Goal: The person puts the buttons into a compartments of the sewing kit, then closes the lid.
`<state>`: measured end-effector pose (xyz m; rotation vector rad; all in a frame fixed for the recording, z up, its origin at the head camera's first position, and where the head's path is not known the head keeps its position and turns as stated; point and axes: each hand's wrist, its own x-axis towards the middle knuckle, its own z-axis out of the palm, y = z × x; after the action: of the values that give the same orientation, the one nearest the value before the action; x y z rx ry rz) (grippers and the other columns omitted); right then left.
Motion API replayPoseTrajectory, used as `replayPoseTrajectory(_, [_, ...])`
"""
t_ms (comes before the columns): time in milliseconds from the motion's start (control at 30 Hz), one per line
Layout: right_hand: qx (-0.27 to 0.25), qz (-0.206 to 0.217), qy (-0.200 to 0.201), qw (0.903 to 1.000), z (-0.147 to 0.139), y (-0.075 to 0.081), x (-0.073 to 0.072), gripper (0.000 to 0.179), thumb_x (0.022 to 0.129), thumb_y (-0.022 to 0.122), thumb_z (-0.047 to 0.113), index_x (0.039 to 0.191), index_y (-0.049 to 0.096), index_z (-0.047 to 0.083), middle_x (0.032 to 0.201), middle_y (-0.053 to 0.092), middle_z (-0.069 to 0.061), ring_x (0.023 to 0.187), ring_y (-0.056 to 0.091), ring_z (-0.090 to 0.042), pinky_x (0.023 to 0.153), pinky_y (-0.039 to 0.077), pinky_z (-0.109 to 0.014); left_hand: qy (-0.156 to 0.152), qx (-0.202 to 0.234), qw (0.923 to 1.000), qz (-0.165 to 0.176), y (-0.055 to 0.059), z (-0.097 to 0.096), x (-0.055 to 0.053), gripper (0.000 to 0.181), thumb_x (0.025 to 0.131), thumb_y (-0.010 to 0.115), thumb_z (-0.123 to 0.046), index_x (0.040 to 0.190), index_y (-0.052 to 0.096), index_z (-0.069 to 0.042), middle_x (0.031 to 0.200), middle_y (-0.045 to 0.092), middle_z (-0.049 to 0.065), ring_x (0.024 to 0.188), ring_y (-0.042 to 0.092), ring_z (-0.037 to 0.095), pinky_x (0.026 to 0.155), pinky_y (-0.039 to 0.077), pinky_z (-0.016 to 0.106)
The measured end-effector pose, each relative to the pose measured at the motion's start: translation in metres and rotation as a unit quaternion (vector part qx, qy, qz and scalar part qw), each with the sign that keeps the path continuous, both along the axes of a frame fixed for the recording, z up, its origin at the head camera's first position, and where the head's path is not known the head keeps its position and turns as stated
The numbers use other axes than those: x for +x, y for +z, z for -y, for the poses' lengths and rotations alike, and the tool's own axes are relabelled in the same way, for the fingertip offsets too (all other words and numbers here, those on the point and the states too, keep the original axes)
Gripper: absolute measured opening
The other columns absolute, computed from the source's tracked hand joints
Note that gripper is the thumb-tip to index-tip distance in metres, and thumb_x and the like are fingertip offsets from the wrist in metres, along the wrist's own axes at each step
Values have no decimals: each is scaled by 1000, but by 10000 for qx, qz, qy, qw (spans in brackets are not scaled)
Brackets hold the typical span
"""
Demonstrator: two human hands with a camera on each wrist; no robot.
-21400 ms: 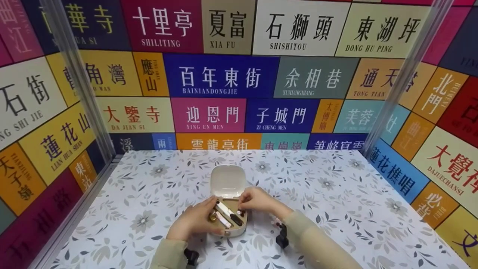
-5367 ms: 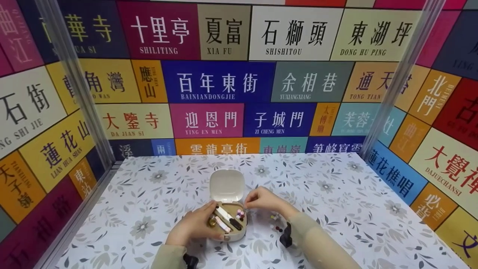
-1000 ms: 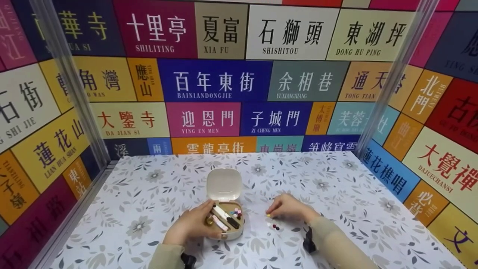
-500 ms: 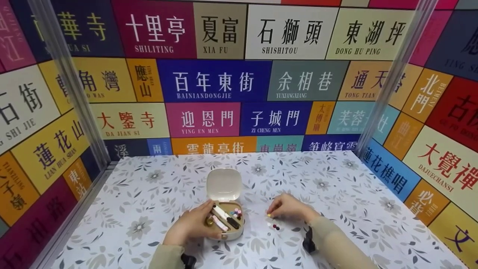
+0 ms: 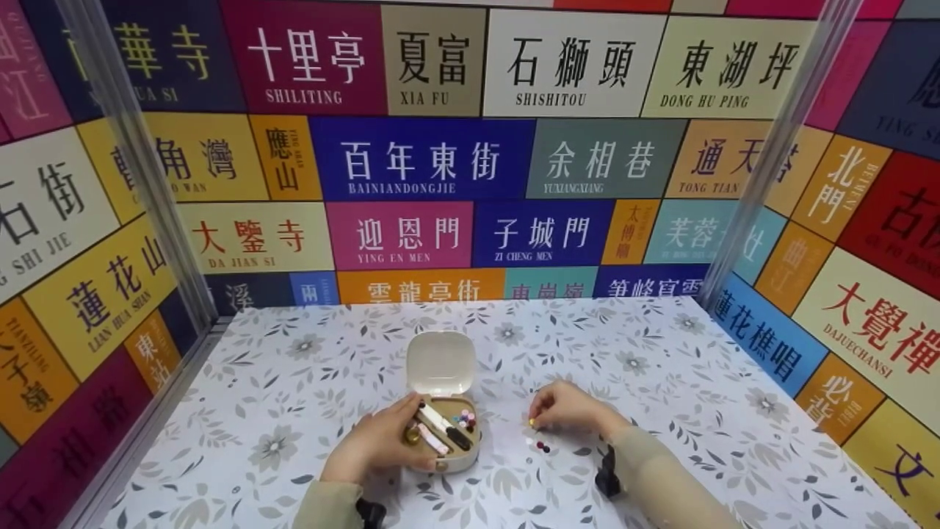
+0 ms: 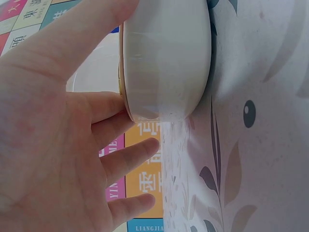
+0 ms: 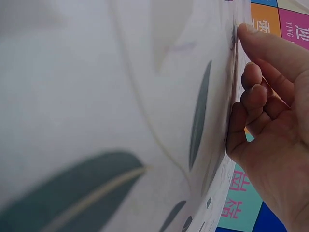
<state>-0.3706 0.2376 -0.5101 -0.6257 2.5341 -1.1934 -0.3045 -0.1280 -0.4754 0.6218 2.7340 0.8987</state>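
Note:
In the head view my left hand (image 5: 374, 444) grips the near left side of a small white case (image 5: 459, 464), whose white lid (image 5: 440, 364) stands raised at the back. Inside the case lie a white-and-black pen-shaped stick (image 5: 444, 425), a pink-patterned tube (image 5: 432, 438), a gold round piece (image 5: 412, 435) and several small coloured beads (image 5: 465, 419). The left wrist view shows thumb and fingers at the case wall (image 6: 166, 63). To the right, my right hand (image 5: 573, 408) pinches a small yellow bead (image 5: 532, 422) at the tabletop; the right wrist view does not show the bead.
Several loose beads (image 5: 541, 445), white, red and dark, lie on the table just in front of the right fingertips. A leaf-patterned cloth (image 5: 294, 367) covers the table. Panels with printed characters (image 5: 426, 158) rise behind and at both sides.
Since the earliest frame, more beads have gathered in the case. Over the last second the right hand shifts slightly right with the yellow bead; the left hand and case stay put.

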Motion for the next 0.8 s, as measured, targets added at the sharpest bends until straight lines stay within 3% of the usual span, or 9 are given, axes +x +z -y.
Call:
replayPoseTrajectory(433, [-206, 193, -129, 9995, -3, 0, 0, 9, 77, 76, 10, 83, 72, 3, 69, 66, 2, 57, 53, -7, 49, 42, -17, -61, 7, 9999, -93, 0, -1, 0, 115, 63, 84, -54, 152, 29, -5, 156, 29, 12, 138, 33, 40, 110, 20, 64])
replayPoseTrajectory(800, [-476, 215, -17, 9986, -8, 2, -2, 14, 82, 75, 11, 87, 73, -2, 76, 70, -3, 65, 56, -12, 59, 44, -21, -18, 173, 9998, -10, 0, 0, 1, 117, 62, 85, -53, 152, 28, -5, 157, 27, 13, 139, 30, 39, 111, 22, 60])
